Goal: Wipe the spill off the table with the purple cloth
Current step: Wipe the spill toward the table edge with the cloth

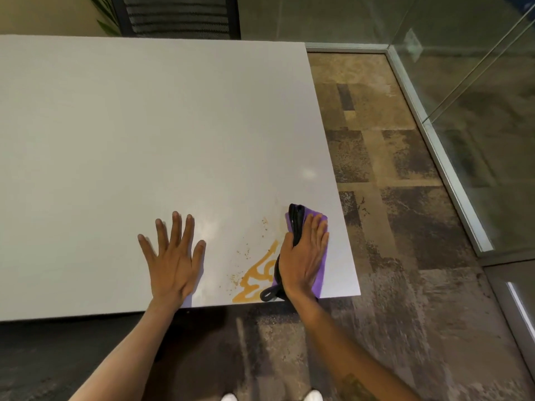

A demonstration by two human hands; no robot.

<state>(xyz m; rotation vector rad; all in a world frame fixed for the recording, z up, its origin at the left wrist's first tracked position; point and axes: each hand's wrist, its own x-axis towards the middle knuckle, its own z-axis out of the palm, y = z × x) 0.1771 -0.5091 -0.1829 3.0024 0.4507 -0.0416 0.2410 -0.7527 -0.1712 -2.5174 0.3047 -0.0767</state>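
Note:
An orange-brown spill [256,277] streaks the white table [144,140] near its front right corner, with small specks scattered up and to the left of it. My right hand [302,256] lies flat on the folded purple cloth [322,263], which has a black edge and loop, just right of the spill and touching its right side. My left hand [173,256] rests flat on the table with fingers spread, left of the spill and holding nothing.
The table's right edge and front edge meet close to the cloth. Patterned brown carpet [390,198] covers the floor to the right. A glass wall with a metal base rail [440,157] runs along the far right. A dark chair [179,15] stands behind the table.

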